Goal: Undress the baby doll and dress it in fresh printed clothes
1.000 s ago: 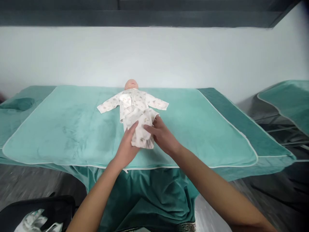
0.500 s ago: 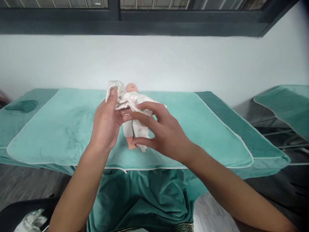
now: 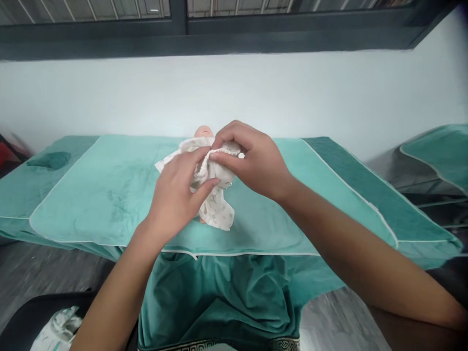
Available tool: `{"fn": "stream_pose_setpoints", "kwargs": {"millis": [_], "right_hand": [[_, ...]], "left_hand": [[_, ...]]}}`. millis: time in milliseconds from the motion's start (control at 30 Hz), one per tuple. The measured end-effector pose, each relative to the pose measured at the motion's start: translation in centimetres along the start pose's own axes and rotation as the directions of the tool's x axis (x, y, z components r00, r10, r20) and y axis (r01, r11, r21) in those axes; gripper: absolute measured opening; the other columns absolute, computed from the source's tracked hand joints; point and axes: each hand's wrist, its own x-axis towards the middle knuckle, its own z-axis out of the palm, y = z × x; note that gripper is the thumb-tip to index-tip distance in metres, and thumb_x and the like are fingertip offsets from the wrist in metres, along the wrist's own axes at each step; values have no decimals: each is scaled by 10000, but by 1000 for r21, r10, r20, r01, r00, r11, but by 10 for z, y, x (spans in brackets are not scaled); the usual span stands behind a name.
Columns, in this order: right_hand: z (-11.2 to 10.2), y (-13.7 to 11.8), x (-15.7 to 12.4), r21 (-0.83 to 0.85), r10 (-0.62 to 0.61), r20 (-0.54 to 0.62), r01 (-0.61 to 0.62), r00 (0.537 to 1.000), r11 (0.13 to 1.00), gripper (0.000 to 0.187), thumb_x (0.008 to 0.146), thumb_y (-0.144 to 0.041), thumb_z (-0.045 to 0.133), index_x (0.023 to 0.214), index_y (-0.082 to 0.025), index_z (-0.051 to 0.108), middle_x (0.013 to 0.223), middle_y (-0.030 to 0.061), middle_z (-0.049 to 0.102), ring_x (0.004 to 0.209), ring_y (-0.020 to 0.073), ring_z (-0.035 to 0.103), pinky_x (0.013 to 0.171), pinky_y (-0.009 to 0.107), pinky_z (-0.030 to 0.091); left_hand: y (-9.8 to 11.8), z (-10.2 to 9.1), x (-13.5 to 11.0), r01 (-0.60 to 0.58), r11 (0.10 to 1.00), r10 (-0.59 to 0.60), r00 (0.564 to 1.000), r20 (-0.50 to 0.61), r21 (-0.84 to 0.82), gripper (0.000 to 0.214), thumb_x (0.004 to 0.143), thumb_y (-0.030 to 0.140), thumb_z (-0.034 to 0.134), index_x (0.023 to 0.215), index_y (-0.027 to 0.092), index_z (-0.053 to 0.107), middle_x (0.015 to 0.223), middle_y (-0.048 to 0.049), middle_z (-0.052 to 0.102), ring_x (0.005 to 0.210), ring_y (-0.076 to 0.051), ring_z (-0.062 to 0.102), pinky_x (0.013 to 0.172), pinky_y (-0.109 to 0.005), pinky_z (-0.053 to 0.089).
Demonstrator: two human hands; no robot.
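A baby doll (image 3: 204, 131) lies on its back on a light teal towel (image 3: 109, 195), head towards the wall. It wears a white patterned top, one sleeve (image 3: 165, 164) showing at the left. My left hand (image 3: 179, 192) and my right hand (image 3: 252, 161) are both closed on the gathered waistband of small white patterned trousers (image 3: 217, 212), held over the doll's middle. The trouser legs hang down towards me and cover the doll's legs. Most of the doll's body is hidden behind my hands.
The towel lies on a bed with a darker teal cover (image 3: 226, 297) that hangs down in front. A small teal pillow (image 3: 49, 159) is at the far left. Another teal-covered bed (image 3: 438, 153) stands at the right. A black container with white cloth (image 3: 54, 329) sits at bottom left.
Half a second ago my hands held bunched cloth above the doll, whose bare feet showed. Now both hands are lower over its waist, and the trousers cover its legs.
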Motion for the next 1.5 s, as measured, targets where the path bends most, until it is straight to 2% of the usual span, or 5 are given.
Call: {"fn": "stream_pose_setpoints", "kwargs": {"millis": [400,767,900,1200,1500], "right_hand": [[7,-4,-22,322,118,527,-326,842,889,381,837,-552,785,700,-219,663,664,-19,580,639,138,531,603,272,448],[48,28,-21,698,408,404,-565,818,441,481,881,-663,694,810,-188,665,717,-19,632,633,114,559,577,246,455],[49,38,-30,460,219,723,-692,656,556,402,756,-575,844,798,-190,734,717,-5,688,652,152,629,586,270,508],[61,48,-22,708,506,415,-617,756,344,480,837,-662,734,997,-210,729,883,59,766,880,249,738,770,368,619],[58,53,-50,385,263,752,-726,605,570,390,815,-559,772,905,-180,764,757,42,749,718,211,727,582,315,589]], "left_hand": [[-8,-7,-2,263,834,-336,940,-68,-485,318,915,516,702,962,208,639,801,3,639,807,-169,653,725,-277,534],[-54,4,-4,545,644,-454,837,304,-537,360,746,417,856,964,154,746,799,-44,744,737,-232,719,663,-324,574],[-60,10,3,424,590,-496,862,107,-687,437,743,373,844,1109,173,713,986,-41,782,970,-248,750,853,-339,610],[-70,13,-9,689,551,-406,714,571,-470,486,702,428,916,1061,141,756,971,-109,794,871,-283,763,735,-350,614],[-82,28,-14,537,490,-497,819,286,-686,500,732,477,873,1091,164,723,984,-76,790,920,-268,769,785,-332,607]]}}
